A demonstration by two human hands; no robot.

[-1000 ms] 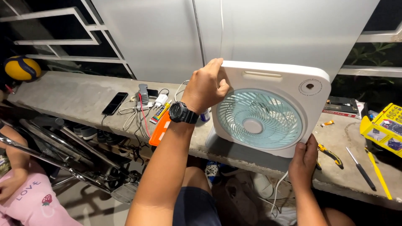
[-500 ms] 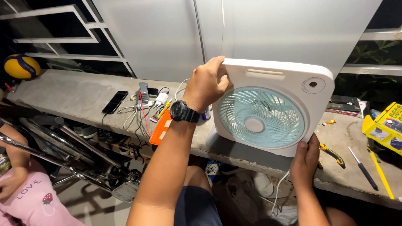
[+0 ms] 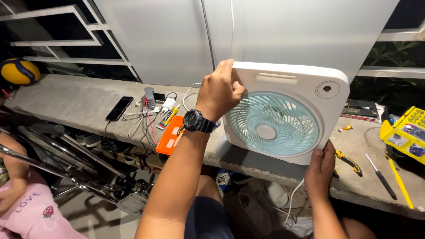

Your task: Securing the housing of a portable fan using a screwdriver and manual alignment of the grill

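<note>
Fan (image 3: pixel 287 117) stands upright on the ledge (image 3: pixel 66 99), steadied at opposite corners: left hand (image 3: pixel 219 90) fingers curl over its top, right hand (image 3: pixel 322 166) fingers clasp its bottom edge.

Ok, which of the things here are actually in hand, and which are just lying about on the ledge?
In hand:
white box fan, upright on the concrete ledge
left hand on its top left corner
right hand at its lower right edge

Lying about:
phone
orange tray
pliers
screwdriver
yellow case
ball
</note>
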